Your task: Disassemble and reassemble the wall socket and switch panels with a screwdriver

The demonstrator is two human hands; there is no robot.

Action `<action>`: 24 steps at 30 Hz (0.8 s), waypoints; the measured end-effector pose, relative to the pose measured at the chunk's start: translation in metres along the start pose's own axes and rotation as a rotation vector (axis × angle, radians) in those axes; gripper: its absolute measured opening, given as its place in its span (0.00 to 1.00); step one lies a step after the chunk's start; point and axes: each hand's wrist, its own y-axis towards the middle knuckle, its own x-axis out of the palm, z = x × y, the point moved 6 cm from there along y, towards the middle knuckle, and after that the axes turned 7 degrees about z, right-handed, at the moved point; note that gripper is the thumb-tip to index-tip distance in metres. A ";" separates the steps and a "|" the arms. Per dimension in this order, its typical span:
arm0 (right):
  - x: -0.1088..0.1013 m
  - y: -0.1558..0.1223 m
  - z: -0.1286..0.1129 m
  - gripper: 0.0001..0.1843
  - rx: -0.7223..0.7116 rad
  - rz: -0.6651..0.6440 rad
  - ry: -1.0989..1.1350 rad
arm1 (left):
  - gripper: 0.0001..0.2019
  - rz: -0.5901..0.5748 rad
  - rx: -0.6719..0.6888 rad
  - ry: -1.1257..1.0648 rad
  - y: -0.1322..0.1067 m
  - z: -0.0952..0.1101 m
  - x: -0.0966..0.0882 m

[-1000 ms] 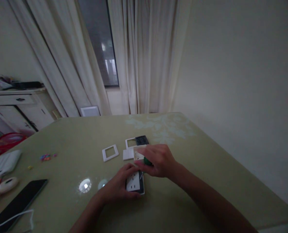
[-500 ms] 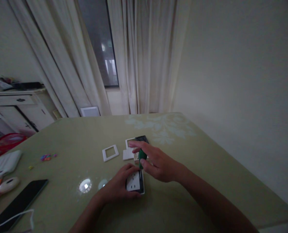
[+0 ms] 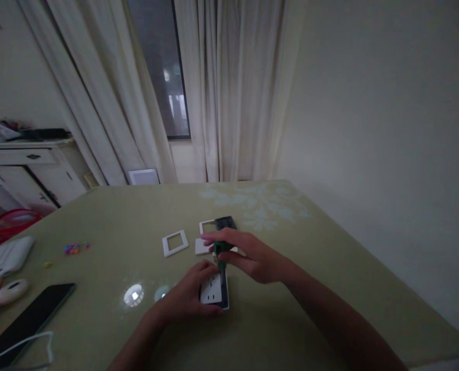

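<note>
My left hand [image 3: 192, 293] grips the socket [image 3: 211, 290] by its left side, fingers at the far end and thumb at the near one, and it lies on the table [image 3: 310, 309] right in front of me, slotted face up. My right hand [image 3: 258, 256] holds the driver [image 3: 221, 250] nearly upright, thumb and fingers closed round its green handle, with the shank going down to the dark strip along the socket's right side. That strip shows bare, with no frame over it, so I'd judge the face is already uncovered and the screwing is part-way through; whether the screw under my driver sits tight or loose I can't tell, for the tip is too small to make out. A white frame [image 3: 175, 243] lies apart, beyond my left hand, not fitted to anything. Farther off, a second frame [image 3: 202, 228] meets a dark piece [image 3: 225, 222], and a white plate [image 3: 202, 247] lies just nearer, partly behind my fingers. That cluster is what I'd mind knocking on the far side. To my right, the tabletop runs to a slanting edge beside the wall, which seems to leave my elbow ample room; on the left, the phone [image 3: 30, 319] and beads [image 3: 72, 249] lie well apart from my wrist.
</note>
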 end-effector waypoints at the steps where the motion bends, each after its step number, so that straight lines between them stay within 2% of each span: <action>1: -0.002 0.000 0.001 0.20 -0.017 0.030 -0.033 | 0.44 0.001 0.005 -0.001 0.000 0.000 0.000; 3: -0.005 -0.001 -0.001 0.16 -0.072 0.110 -0.152 | 0.47 0.001 0.011 -0.007 0.001 -0.001 0.000; 5: -0.007 -0.001 -0.005 0.18 -0.109 0.134 -0.243 | 0.47 0.003 0.013 -0.017 0.001 -0.001 0.000; 9: -0.004 0.001 -0.016 0.26 -0.074 -0.039 -0.117 | 0.44 0.009 0.010 -0.021 0.001 0.000 0.000; 11: -0.004 0.001 -0.018 0.26 -0.058 -0.074 -0.012 | 0.44 0.011 0.009 -0.019 0.001 0.000 0.000; 13: -0.005 0.002 -0.014 0.21 -0.048 -0.013 0.011 | 0.44 0.018 0.011 -0.021 0.001 0.000 0.000; 15: -0.007 0.001 -0.008 0.16 -0.042 0.102 -0.054 | 0.45 0.016 0.005 -0.022 0.001 -0.002 0.001; 18: -0.011 0.001 -0.006 0.16 -0.043 0.186 -0.139 | 0.48 0.004 -0.011 -0.022 0.001 -0.004 0.001; 22: -0.012 0.002 -0.010 0.25 -0.030 0.019 -0.055 | 0.46 0.002 -0.018 -0.022 0.001 -0.001 0.001; 24: -0.015 0.001 -0.011 0.24 -0.031 -0.003 -0.026 | 0.45 -0.004 -0.025 -0.025 0.001 -0.001 0.001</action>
